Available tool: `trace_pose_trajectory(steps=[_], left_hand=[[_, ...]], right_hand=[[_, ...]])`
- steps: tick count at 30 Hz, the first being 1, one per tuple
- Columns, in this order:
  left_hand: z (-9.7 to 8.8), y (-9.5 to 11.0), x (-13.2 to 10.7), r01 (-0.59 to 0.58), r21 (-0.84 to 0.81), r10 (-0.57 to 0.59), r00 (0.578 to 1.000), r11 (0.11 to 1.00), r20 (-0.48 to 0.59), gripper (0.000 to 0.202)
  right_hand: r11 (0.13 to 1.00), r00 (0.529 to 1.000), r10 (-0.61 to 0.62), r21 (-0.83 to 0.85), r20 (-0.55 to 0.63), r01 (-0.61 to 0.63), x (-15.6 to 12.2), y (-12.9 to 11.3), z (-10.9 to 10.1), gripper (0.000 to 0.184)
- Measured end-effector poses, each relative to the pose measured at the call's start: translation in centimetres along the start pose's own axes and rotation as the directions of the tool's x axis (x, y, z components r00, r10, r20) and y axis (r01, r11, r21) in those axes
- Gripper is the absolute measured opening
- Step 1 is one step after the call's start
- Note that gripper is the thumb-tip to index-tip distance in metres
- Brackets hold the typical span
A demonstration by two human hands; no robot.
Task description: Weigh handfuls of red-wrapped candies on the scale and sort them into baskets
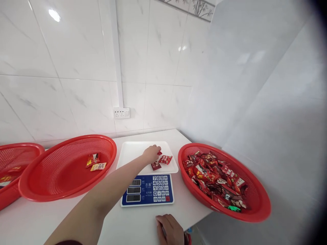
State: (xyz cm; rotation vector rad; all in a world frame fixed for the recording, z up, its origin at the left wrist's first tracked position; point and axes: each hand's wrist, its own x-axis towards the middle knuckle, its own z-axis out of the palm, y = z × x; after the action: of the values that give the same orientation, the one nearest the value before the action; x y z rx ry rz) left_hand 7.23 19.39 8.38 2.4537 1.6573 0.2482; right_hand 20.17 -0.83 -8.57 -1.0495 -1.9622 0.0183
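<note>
My left hand (151,154) reaches over the white tray (133,151) of a digital scale (147,190). Its fingertips are pinched on a small red candy packet (159,152). Two more red packets (165,159) lie on the tray just right of and below that hand. My right hand (170,230) rests palm down on the white table's near edge, below the scale's blue keypad, and holds nothing that I can see.
A red mesh basket (258,200) heaped with several red candy packets stands right of the scale. Another red basket (63,190) on the left holds two packets (95,162). A third basket (10,197) is cut off at the far left. Tiled walls close the back and right.
</note>
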Motion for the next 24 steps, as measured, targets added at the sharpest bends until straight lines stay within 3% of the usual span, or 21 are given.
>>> trace_pose_trajectory(steps=[5,8,12,16,19,24], left_hand=[[-1.5,-1.9,-1.6,0.026,-0.022,-0.027,0.999,0.999,-0.02,0.034],[-2.6,-2.1,-2.5,-0.063,-0.042,0.067,0.992,0.997,0.106,0.041],[-3.1,-1.4,-3.1,-0.165,-0.076,0.18,0.939,0.983,0.292,0.048],[-2.9,-1.1,-3.1,-0.192,-0.108,0.216,0.926,0.975,0.31,0.045],[-2.5,-1.6,-2.8,-0.145,-0.108,0.168,0.954,0.983,0.25,0.041],[-1.8,-2.9,-2.3,0.078,-0.109,-0.061,0.986,0.991,0.154,0.032]], right_hand=[[0.999,0.999,-0.034,0.002,0.038,0.034,0.2,0.0,-0.4,0.015],[0.999,0.997,-0.05,0.0,0.053,0.05,0.2,0.1,-0.5,0.015],[0.999,0.998,-0.036,0.0,0.06,0.036,0.2,0.0,-0.7,0.016],[1.0,0.998,-0.025,-0.002,0.055,0.026,0.3,-0.2,-0.7,0.015],[1.0,0.999,-0.024,-0.011,0.048,0.024,0.4,-0.2,-0.7,0.015],[1.0,0.999,-0.023,-0.016,0.041,0.024,0.4,-0.2,-0.8,0.015]])
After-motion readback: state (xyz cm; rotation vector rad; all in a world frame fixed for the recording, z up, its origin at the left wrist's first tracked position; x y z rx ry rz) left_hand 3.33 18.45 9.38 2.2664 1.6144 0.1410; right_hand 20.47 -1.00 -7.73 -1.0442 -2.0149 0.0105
